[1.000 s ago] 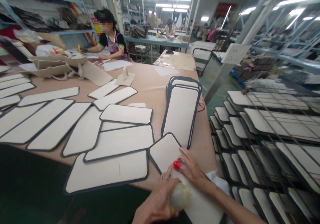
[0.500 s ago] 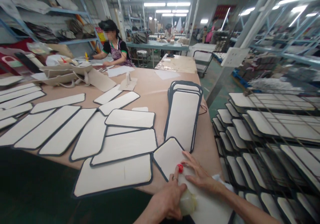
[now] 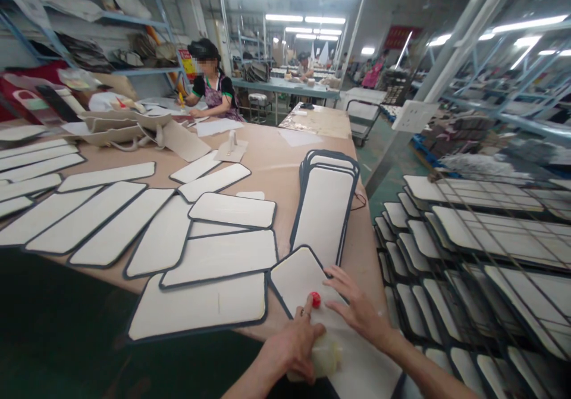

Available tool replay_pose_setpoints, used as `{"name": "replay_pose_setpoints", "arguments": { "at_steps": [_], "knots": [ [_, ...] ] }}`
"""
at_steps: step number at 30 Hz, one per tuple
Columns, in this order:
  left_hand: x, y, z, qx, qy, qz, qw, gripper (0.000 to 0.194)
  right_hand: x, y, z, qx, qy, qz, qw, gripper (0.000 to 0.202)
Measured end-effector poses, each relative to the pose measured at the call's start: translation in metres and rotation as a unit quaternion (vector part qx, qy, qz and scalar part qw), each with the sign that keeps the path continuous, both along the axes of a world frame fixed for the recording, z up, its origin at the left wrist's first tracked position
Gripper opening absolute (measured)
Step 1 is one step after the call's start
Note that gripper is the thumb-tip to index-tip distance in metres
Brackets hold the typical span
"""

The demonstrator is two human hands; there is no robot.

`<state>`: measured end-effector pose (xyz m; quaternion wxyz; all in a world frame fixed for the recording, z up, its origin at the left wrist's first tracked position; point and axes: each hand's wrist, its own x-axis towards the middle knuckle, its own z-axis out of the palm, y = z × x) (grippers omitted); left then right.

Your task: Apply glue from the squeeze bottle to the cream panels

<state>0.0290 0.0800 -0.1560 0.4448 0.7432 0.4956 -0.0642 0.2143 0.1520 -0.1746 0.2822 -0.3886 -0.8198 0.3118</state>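
Gripping the red-capped bottle, my left hand sits beside my spread right hand, the dark-edged panel slanting away-left beneath.

Tan table; on it dark-edged panels, paper

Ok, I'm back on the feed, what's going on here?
The left hand grips a bottle tilted low over a panel, with a finger reaching to its red cap. The right hand is spread at the same panel, holding nothing; whether it touches isn't clear. Just beyond is a stack of panels, and loose panels lie to the left, some overlapping. A co-worker is at the far side of the table.
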Motion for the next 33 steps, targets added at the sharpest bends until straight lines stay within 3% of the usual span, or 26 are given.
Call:
{"name": "replay_pose_setpoints", "arguments": {
  "at_steps": [6,11,14,19,22,25,29,33],
  "knots": [
    [-0.006,-0.002,-0.007,0.019,-0.026,-0.003,0.999,0.104,-0.033,-0.009,-0.004,0.064,-0.044,0.065,0.995,0.019],
    [-0.023,-0.002,-0.015,0.05,-0.175,0.049,0.982,0.086,-0.028,-0.008,-0.005,0.069,-0.062,0.083,0.992,0.024],
    [-0.03,-0.001,-0.019,0.059,-0.221,0.065,0.971,0.086,-0.022,-0.011,-0.002,0.045,-0.063,0.069,0.995,0.025],
    [-0.033,-0.001,-0.023,0.052,-0.21,0.054,0.975,0.091,-0.005,-0.011,0.0,-0.006,-0.032,0.003,0.999,0.061],
    [-0.032,-0.001,-0.02,0.05,-0.193,0.058,0.978,0.092,0.006,-0.015,-0.003,-0.019,-0.019,-0.034,0.999,0.054],
    [-0.032,-0.001,-0.017,0.051,-0.189,0.054,0.979,0.095,0.013,-0.023,-0.015,-0.003,-0.029,-0.061,0.998,0.045],
    [-0.034,-0.002,-0.019,0.036,-0.203,0.071,0.976,0.105,0.018,-0.036,-0.045,0.039,-0.052,-0.015,0.998,0.03],
    [-0.041,-0.002,-0.027,0.021,-0.269,0.111,0.957,0.101,0.022,-0.04,-0.068,0.075,-0.059,0.013,0.995,0.032]
  ]
}}
